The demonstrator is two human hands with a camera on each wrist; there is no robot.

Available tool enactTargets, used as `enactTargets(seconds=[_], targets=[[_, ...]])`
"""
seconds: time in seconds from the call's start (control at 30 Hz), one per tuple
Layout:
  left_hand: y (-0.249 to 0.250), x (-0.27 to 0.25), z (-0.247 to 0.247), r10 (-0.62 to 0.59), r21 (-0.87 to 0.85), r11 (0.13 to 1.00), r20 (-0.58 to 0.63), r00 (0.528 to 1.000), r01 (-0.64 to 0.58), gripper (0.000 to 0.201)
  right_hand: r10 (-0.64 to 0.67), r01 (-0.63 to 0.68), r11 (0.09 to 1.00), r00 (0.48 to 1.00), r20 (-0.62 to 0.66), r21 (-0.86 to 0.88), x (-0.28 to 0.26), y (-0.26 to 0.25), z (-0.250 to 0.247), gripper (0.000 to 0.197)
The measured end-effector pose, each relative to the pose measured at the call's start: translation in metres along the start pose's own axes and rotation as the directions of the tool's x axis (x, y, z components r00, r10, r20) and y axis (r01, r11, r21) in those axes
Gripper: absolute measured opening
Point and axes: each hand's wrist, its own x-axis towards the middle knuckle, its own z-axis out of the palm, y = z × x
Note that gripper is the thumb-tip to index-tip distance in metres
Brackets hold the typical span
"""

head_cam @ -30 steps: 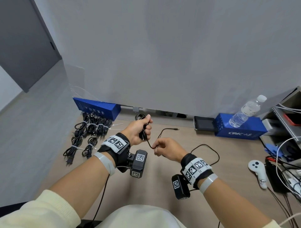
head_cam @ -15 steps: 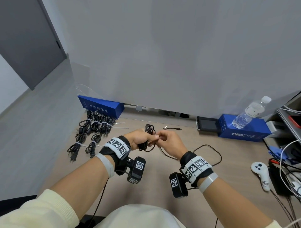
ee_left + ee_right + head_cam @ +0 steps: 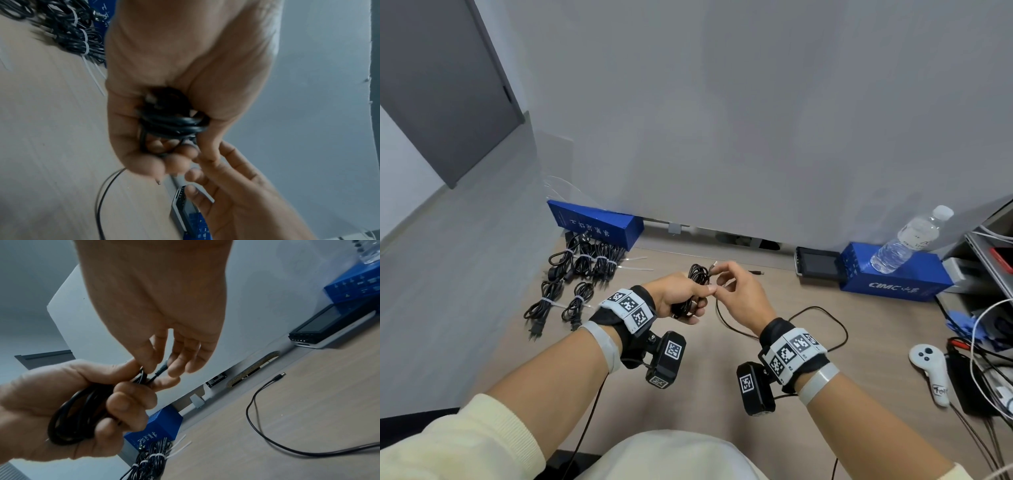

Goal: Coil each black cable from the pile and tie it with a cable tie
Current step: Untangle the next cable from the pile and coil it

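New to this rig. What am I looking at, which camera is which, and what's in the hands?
No robot here: a person works with bare hands, wearing a camera on the head and one on each wrist. The wide picture is the head view; the two close-ups look along each hand.

The left hand grips a coiled black cable. The right hand pinches that cable's plug end just beside the coil.

On the light wooden desk lie already tied black cable bundles with white ties, another loose black cable, two blue boxes, a clear water bottle and a white controller.
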Motion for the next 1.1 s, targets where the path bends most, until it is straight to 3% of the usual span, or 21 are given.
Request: enactTargets(seconds=[0.13, 0.3, 0.43, 0.6, 0.77, 0.97, 1.03, 1.1], targets=[[-0.004, 0.002, 0.002, 0.037, 0.025, 0.999, -0.034, 0.999, -0.036, 0.020, 0.087, -0.090, 0.977, 0.996, 0.027, 0.193, 0.001, -0.011, -0.006, 0.022], [-0.007, -0.007, 0.003, 0.053, 0.164, 0.985, 0.019, 0.998, -0.055, 0.009, 0.095, -0.101, 0.993, 0.992, 0.086, 0.063, 0.008, -0.017, 0.004, 0.023], [-0.017, -0.009, -0.003, 0.060, 0.135, 0.989, -0.016, 0.998, -0.057, 0.013, 0.059, -0.051, 0.996, 0.992, 0.113, -0.073, 0.013, -0.024, 0.014, 0.024], [-0.027, -0.015, -0.012, 0.044, 0.026, 0.999, -0.064, 0.997, -0.042, 0.013, 0.075, -0.060, 0.995, 0.973, 0.216, -0.077, 0.023, -0.029, 0.028, 0.029], [-0.032, -0.023, -0.021, 0.016, 0.151, 0.989, -0.130, 0.991, 0.004, 0.014, 0.087, -0.055, 0.992, 0.954, 0.288, -0.115, 0.017, -0.044, 0.047, 0.048], [-0.044, -0.034, -0.038, -0.022, 0.194, 0.979, -0.182, 0.983, 0.058, 0.012, 0.082, -0.059, 0.989, 0.982, 0.172, -0.135, 0.015, -0.050, 0.089, 0.068], [-0.050, -0.037, -0.045, -0.022, 0.188, 0.980, -0.191, 0.981, 0.058, 0.013, 0.087, -0.067, 0.991, 0.980, 0.182, -0.115, 0.017, -0.053, 0.102, 0.073], [-0.059, -0.042, -0.054, -0.022, 0.155, 0.986, -0.196, 0.980, 0.053, 0.016, 0.092, -0.077, 0.994, 0.969, 0.230, -0.072, 0.020, -0.054, 0.116, 0.066]])
